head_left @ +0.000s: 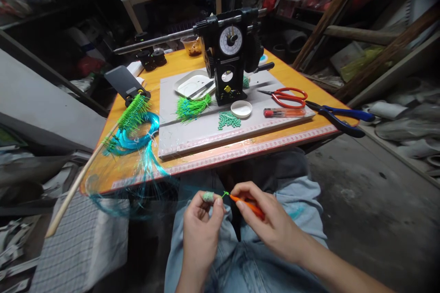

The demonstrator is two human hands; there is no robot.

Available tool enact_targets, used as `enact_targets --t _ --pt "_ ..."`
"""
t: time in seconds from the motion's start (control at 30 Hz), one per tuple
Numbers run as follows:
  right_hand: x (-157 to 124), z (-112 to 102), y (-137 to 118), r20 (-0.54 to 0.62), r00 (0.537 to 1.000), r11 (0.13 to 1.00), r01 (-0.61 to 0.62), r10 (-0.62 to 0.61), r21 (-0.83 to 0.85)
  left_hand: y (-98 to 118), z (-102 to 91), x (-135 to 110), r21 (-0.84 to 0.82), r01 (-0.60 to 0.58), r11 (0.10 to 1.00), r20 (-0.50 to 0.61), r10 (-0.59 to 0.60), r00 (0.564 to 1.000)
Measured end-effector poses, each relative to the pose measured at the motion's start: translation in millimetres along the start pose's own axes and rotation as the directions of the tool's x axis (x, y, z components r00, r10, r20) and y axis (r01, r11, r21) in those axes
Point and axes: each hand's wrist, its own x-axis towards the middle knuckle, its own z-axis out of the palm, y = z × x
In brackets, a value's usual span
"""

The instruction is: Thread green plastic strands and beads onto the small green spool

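Observation:
Above my lap, my left hand is closed in a pinch on one end of a short bright-green knotted strand. A pale green wrap covers a fingertip of that hand. My right hand grips a slim orange tool, its tip close to the strand; its exact kind is partly hidden by the fingers. Thin blue strands trail off the table edge toward my left hand. On the board lie a bundle of green cut strands and small green beads.
A black winding machine with a dial stands on the grey board. Nearby are red-handled scissors, blue pliers, a white dish and a tray. A stick with green strands juts over the left edge.

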Motion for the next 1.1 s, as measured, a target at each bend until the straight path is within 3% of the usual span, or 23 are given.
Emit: enact_targets --t 0.17,0.23,0.27,0.33,0.4,0.43,0.47,0.53,0.63,0.73,0.83,0.9,0.93,1.0,1.03,1.1 --pt "1.7 -14.4 2.8 0.136 0.982 0.938 0.167 -0.131 -0.303 -10.0 -5.2 2.2 -0.036 -0.014 0.999 -0.062 0.011 0.998" --pt "0.4 -35.6 3.6 0.029 0.986 0.888 0.158 -0.162 -0.433 -15.1 -9.3 4.2 -0.064 -0.019 0.998 -0.124 0.011 0.992" --pt "-0.4 -50.8 3.8 -0.098 0.977 0.861 0.116 -0.187 -0.494 -17.5 -11.2 4.9 -0.082 -0.02 0.996 -0.146 0.008 0.989" --pt "-1.0 -89.1 4.6 -0.385 0.883 0.75 -0.06 -0.268 -0.658 -21.0 -13.7 4.8 -0.127 -0.02 0.992 -0.161 -0.001 0.987" --pt "1.4 -132.6 7.4 -0.492 0.828 0.681 -0.198 -0.269 -0.705 -22.3 -13.8 2.5 -0.178 -0.014 0.984 -0.144 -0.012 0.99" --pt "3.9 -153.6 10.2 -0.543 0.804 0.546 -0.349 -0.243 -0.761 -22.1 -12.8 0.6 -0.204 -0.009 0.979 -0.131 -0.018 0.991" --pt "7.1 -172.7 13.9 -0.549 0.81 0.412 -0.437 -0.206 -0.8 -21.4 -11.4 -1.4 -0.228 -0.003 0.974 -0.118 -0.025 0.993" --pt "14.8 -202.1 23.5 -0.504 0.854 0.264 -0.461 -0.128 -0.847 -19.3 -7.7 -5.2 -0.268 0.009 0.963 -0.101 -0.037 0.994" --pt "25.1 -221.1 37.8 -0.487 0.868 0.255 -0.452 -0.094 -0.855 -16.1 -2.6 -9.4 -0.309 0.018 0.951 -0.095 -0.05 0.994" --pt "25.8 -215.8 41.5 -0.537 0.826 0.311 -0.473 -0.168 -0.825 -13.6 1.1 -12.4 -0.334 0.02 0.942 -0.091 -0.053 0.994" --pt "12.2 -190.1 30.0 -0.549 0.797 0.427 -0.417 -0.253 -0.803 -11.0 5.4 -15.9 -0.362 0.046 0.931 -0.069 -0.077 0.995" --pt "-2.6 -160.5 17.1 -0.458 0.853 0.528 -0.277 -0.25 -0.803 -9.5 9.4 -18.6 -0.381 0.067 0.922 -0.046 -0.091 0.995" --pt "-10.1 -142.8 10.6 -0.372 0.901 0.579 -0.185 -0.222 -0.794 -9.1 11.5 -19.9 -0.387 0.069 0.919 -0.04 -0.092 0.995" --pt "-22.9 -105.3 -0.4 -0.192 0.957 0.661 0.0 -0.219 -0.751 -9.0 15.5 -22.1 -0.388 0.064 0.919 -0.038 -0.085 0.996" --pt "-27.4 -87.8 -4.3 -0.106 0.976 0.74 0.071 -0.189 -0.669 -9.5 17.1 -23.1 -0.387 0.062 0.92 -0.037 -0.082 0.996" --pt "-32.4 -59.5 -8.4 -0.038 0.988 0.821 0.102 -0.148 -0.561 -10.9 19.2 -24.7 -0.382 0.058 0.922 -0.032 -0.076 0.997"
